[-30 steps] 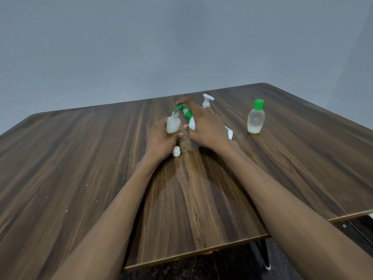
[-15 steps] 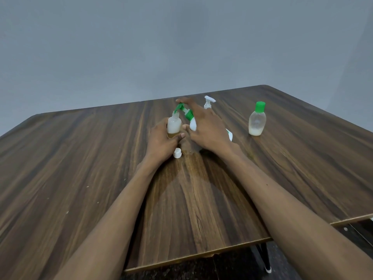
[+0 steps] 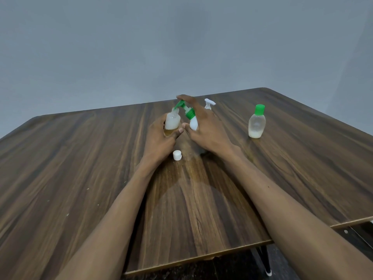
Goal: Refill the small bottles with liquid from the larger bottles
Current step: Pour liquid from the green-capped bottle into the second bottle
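Observation:
My left hand (image 3: 159,136) grips a small clear uncapped bottle (image 3: 172,122), upright on the wooden table (image 3: 80,168), partly filled with pale liquid. My right hand (image 3: 205,128) holds a white pump bottle with a green pump head (image 3: 190,116), tilted left, and a finger presses on top of the pump. The green nozzle (image 3: 178,105) sits right at the small bottle's mouth. The small bottle's white cap (image 3: 177,155) lies on the table just in front of my hands.
A second white pump head (image 3: 209,103) shows behind my right hand; its bottle is hidden. A small clear bottle with a green cap (image 3: 256,124) stands to the right. The table's near edge (image 3: 201,257) runs below my forearms.
Both hands and the two bottles stay in nearly the same place. The view has shifted slightly.

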